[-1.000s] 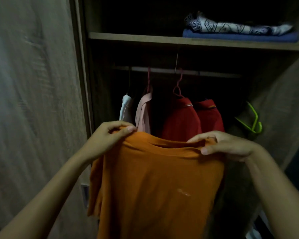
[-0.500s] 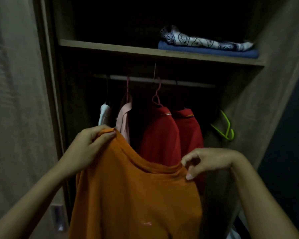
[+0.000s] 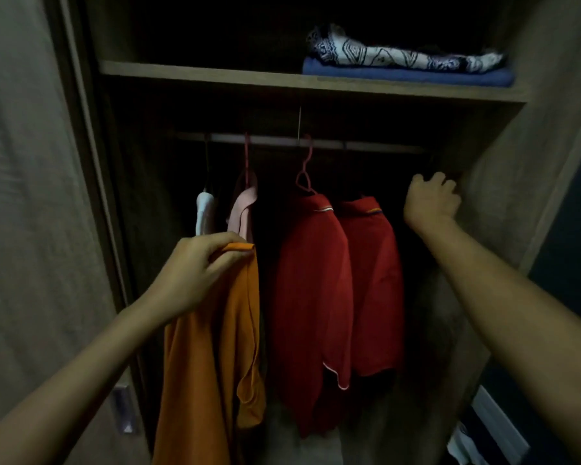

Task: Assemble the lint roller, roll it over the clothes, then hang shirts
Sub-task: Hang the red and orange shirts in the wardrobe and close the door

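My left hand point(image 3: 195, 270) grips an orange shirt point(image 3: 215, 357) by its collar edge, and the shirt hangs down in front of the open wardrobe. My right hand point(image 3: 430, 199) is raised to the wardrobe's right inner wall, just below the rail point(image 3: 359, 144). Its fingers are curled and its back faces me. The green hanger that hangs there is hidden behind the hand. Two red shirts point(image 3: 312, 297) hang on the rail, the left one on a pink hanger point(image 3: 304, 174). No lint roller is in view.
A pink garment point(image 3: 244, 209) and a white one point(image 3: 203, 211) hang at the rail's left end. Folded blue and patterned cloth point(image 3: 406, 67) lies on the shelf point(image 3: 215, 73) above. The wardrobe door point(image 3: 31, 229) stands at the left and the side wall point(image 3: 524, 182) at the right.
My right hand let go of the orange shirt and rose to the right wall where the green hanger hung. The shirt now hangs from my left hand alone, bunched narrow.
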A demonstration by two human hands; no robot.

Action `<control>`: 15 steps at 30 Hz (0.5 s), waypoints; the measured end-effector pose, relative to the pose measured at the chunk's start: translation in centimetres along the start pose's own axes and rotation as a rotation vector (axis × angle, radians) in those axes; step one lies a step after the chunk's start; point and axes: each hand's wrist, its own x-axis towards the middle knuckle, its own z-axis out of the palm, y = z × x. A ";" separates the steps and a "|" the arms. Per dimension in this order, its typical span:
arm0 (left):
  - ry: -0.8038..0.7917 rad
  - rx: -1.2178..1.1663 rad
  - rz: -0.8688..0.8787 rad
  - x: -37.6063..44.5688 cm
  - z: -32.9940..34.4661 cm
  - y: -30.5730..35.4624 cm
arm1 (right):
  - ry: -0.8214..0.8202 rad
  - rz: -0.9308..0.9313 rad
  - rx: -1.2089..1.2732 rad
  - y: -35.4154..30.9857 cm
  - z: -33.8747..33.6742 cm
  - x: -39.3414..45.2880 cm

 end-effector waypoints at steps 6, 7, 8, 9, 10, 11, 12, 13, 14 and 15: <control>0.044 0.068 -0.023 0.4 0.7 -1.1 | -0.035 0.054 0.093 1.8 3.6 1.1; 0.041 0.070 -0.028 0.5 0.9 -1.2 | -0.049 0.044 0.110 1.9 3.8 1.1; 0.036 0.067 -0.033 0.5 1.1 -1.3 | -0.055 0.034 0.135 2.0 3.9 1.2; 0.028 0.063 -0.041 0.6 1.3 -1.5 | -0.059 0.037 0.181 2.2 3.9 1.3; 0.020 0.059 -0.049 0.6 1.5 -1.5 | -0.068 0.057 0.241 2.2 3.6 1.5; 0.013 0.056 -0.056 0.6 1.7 -1.6 | -0.075 0.086 0.303 2.2 3.2 1.7; 0.006 0.051 -0.057 0.6 2.0 -1.6 | -0.072 0.116 0.355 2.2 2.7 1.9; -0.001 0.043 -0.054 0.6 2.2 -1.6 | -0.057 0.140 0.404 2.3 2.3 2.2; -0.006 0.032 -0.048 0.6 2.5 -1.4 | -0.037 0.157 0.450 2.5 1.9 2.4; -0.008 0.019 -0.046 0.5 2.8 -1.3 | -0.021 0.174 0.487 2.5 1.5 2.5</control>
